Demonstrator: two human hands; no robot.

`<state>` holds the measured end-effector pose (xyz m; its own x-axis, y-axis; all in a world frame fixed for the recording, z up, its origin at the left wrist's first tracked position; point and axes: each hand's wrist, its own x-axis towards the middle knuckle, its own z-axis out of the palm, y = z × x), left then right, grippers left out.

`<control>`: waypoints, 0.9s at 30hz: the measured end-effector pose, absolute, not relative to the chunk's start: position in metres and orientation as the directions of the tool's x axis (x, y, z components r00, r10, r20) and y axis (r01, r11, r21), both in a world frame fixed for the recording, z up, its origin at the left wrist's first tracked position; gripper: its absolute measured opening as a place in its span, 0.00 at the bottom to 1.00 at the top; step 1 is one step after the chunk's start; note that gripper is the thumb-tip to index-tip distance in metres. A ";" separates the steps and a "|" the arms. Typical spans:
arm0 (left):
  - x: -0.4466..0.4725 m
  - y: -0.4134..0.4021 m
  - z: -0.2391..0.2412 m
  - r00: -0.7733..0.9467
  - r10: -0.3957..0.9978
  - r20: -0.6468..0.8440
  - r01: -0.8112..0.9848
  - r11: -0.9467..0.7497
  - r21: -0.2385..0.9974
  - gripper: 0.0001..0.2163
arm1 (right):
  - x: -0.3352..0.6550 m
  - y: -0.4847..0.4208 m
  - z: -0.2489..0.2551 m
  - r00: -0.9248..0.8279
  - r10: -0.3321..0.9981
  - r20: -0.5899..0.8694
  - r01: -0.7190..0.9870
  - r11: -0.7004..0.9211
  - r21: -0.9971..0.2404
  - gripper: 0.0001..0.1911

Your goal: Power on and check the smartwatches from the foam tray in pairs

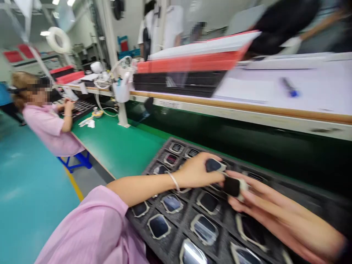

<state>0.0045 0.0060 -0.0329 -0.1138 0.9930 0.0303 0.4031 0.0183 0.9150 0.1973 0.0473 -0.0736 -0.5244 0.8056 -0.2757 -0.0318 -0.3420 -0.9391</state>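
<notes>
My left hand (196, 171) reaches over a dark foam tray (180, 220), its thumb and fingers closed around a smartwatch case (214, 165) with a dark, shiny face. Just to the right, my right hand (254, 194) grips a second smartwatch case (233, 186), pale-rimmed with a black face, between thumb and fingers. The two hands almost meet, and the left thumb tip is close to or touching the second case; blur hides which. Several similar cases, such as a silver-rimmed one (158, 226), lie in the tray's compartments below.
A green worktop (121, 154) runs left toward a seated person in pink (49, 124) handling another tray. Above the tray, a shelf edge (247, 110) carries red and black stacked trays (187, 66), papers and a blurred pen (288, 88). A white container (121, 91) hangs by the post.
</notes>
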 end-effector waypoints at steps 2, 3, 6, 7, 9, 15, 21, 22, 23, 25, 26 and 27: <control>0.006 0.005 -0.031 -0.163 0.980 0.115 0.446 -0.031 0.894 0.21 | 0.196 0.042 -0.054 -0.541 0.792 -0.283 -0.067 -0.376 -0.924 0.26; 0.007 0.006 -0.031 -0.150 0.980 0.129 0.447 -0.049 0.893 0.19 | 0.195 0.041 -0.047 -0.552 0.793 -0.258 -0.110 -0.377 -0.920 0.26; 0.007 0.011 -0.033 -0.081 0.985 0.154 0.438 -0.104 0.893 0.19 | 0.193 0.043 -0.039 -0.593 0.790 -0.159 -0.229 -0.354 -0.907 0.25; 0.007 0.013 -0.035 -0.069 0.984 0.164 0.440 -0.118 0.890 0.19 | 0.193 0.045 -0.039 -0.617 0.775 -0.133 -0.245 -0.350 -0.904 0.24; 0.007 0.014 -0.037 -0.058 0.981 0.184 0.446 -0.139 0.884 0.18 | 0.194 0.046 -0.041 -0.645 0.760 -0.084 -0.279 -0.336 -0.900 0.22; 0.008 0.011 -0.038 -0.067 0.971 0.229 0.460 -0.174 0.871 0.17 | 0.196 0.048 -0.045 -0.658 0.753 -0.002 -0.363 -0.319 -0.876 0.21; 0.008 0.012 -0.041 -0.101 0.964 0.246 0.468 -0.172 0.867 0.18 | 0.197 0.053 -0.049 -0.650 0.759 -0.045 -0.362 -0.361 -0.859 0.25; 0.007 0.013 -0.042 -0.103 0.964 0.245 0.460 -0.172 0.871 0.18 | 0.197 0.054 -0.050 -0.647 0.761 -0.049 -0.362 -0.364 -0.858 0.25; 0.007 0.013 -0.042 -0.103 0.964 0.244 0.451 -0.173 0.875 0.18 | 0.197 0.054 -0.051 -0.645 0.762 -0.052 -0.363 -0.366 -0.857 0.25; 0.007 0.013 -0.043 -0.100 0.966 0.239 0.438 -0.173 0.882 0.18 | 0.197 0.054 -0.051 -0.643 0.764 -0.056 -0.369 -0.373 -0.851 0.25; 0.008 0.014 -0.044 -0.097 0.967 0.236 0.435 -0.172 0.884 0.18 | 0.197 0.054 -0.052 -0.642 0.764 -0.061 -0.372 -0.379 -0.847 0.25; 0.008 0.013 -0.044 -0.093 0.968 0.233 0.434 -0.171 0.884 0.18 | 0.196 0.054 -0.052 -0.640 0.765 -0.067 -0.372 -0.385 -0.845 0.25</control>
